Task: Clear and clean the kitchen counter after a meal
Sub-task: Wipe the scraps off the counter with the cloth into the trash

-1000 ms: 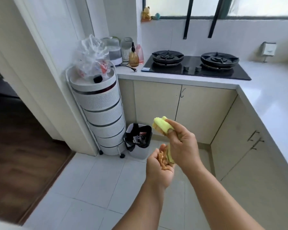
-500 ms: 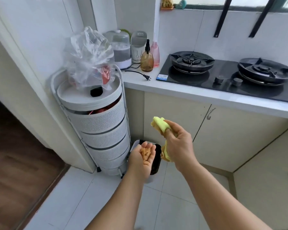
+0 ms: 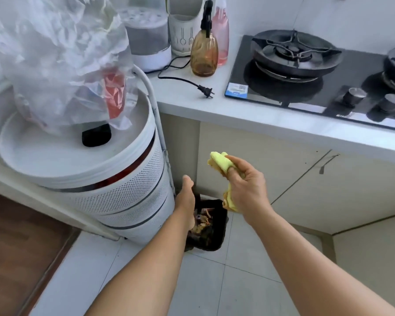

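One cloth [image 3: 222, 165], two hands.

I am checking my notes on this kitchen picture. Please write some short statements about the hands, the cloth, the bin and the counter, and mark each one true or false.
1. The right hand holds a yellow cloth. True.
2. The left hand is over the trash bin on the floor. True.
3. The trash bin stands on the counter. False: it stands on the floor tiles, beside the white tiered rack.
4. The power plug lies loose on the counter. True.
5. A pot sits on the gas burner. False: the burner is bare.
6. The amber spray bottle lies on its side. False: it stands upright.
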Demonstrator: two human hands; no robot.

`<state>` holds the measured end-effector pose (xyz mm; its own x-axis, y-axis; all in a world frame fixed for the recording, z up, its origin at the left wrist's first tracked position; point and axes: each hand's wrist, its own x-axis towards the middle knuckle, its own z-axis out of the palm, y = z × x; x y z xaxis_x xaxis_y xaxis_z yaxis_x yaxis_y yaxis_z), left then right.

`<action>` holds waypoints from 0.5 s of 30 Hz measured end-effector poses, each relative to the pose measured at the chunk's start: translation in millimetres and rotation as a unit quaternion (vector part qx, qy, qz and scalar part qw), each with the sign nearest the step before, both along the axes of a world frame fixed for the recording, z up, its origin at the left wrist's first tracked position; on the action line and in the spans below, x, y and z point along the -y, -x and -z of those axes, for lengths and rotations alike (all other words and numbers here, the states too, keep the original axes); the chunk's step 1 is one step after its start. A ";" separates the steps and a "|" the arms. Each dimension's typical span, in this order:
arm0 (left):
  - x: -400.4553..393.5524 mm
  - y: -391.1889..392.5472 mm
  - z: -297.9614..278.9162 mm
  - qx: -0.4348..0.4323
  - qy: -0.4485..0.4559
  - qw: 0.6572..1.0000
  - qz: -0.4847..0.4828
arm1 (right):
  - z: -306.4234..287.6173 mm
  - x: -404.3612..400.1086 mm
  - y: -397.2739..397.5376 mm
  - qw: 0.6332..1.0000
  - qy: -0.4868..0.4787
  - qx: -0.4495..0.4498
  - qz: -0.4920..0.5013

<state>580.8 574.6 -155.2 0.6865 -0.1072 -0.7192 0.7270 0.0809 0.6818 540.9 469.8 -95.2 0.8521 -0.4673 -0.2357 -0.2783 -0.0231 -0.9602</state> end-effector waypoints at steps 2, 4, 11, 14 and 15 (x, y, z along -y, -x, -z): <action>1.0 -17.7 6.7 0.033 0.035 0.999 0.018 | 8.9 -0.2 -13.2 0.998 0.058 -0.012 -0.020; 2.3 -30.2 3.0 0.049 0.114 0.992 0.021 | 12.5 -3.4 -23.0 0.991 0.113 -0.019 -0.068; 0.4 -50.5 -15.9 0.044 0.123 0.991 -0.020 | 25.1 -1.6 -42.8 0.988 0.070 -0.094 -0.103; -4.2 -50.5 -18.8 0.017 0.161 0.985 -0.064 | 19.0 5.1 -41.2 0.970 -0.093 -0.221 -0.049; -5.0 -49.4 -18.8 0.017 0.157 0.985 -0.075 | 14.2 6.3 -39.7 0.961 -0.113 -0.247 -0.052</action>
<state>630.2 579.6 -136.4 0.7352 -0.2164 -0.6424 0.6675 0.3962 0.6304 580.6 463.4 -109.4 0.6499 -0.2759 -0.7082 -0.7083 0.1179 -0.6959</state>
